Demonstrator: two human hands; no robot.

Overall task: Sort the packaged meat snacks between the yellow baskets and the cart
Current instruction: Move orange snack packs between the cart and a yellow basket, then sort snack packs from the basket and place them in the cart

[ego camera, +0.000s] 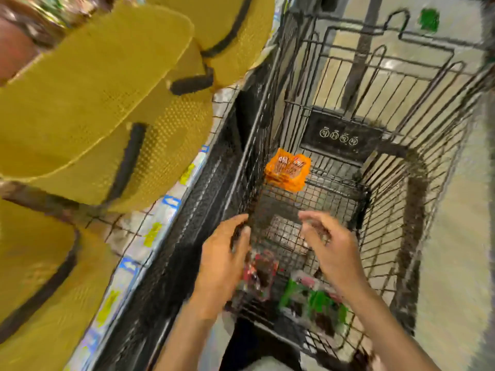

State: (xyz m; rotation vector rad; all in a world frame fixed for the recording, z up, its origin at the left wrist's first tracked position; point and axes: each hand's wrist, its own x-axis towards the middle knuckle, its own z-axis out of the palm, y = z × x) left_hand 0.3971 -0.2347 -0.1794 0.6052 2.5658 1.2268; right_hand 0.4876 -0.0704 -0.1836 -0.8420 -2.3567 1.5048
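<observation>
**Hazards**

- The red packet (261,274) lies at the near left of the cart (417,145), against the palm side of the left hand (222,266). The fingers are curled at the cart's near left edge, but motion blur hides whether the grip is closed on the packet, on the wire, or on nothing. If the packet is lifted on an uncertain grip, it is likely to slide back into the cart.
- The right hand (337,253) is held over the cart floor with a loose, half-curled grip; no packet is seen in it. Fingers may be caught in the wire mesh if a reach is made hastily.
- The green packets (316,301) are piled close to the red one. Kinds may be mixed if several are gathered at once.
- The yellow baskets (93,103) hang tilted, well to the left of the cart. A packet placed near a rim could be expected to slip out.

**Containers and contents**

- Cart: a stack of orange packets (288,170) at the far left corner; the red and green packets at the near end; bare mesh between.
- Yellow baskets: interiors are not shown, so their contents cannot be told.
</observation>
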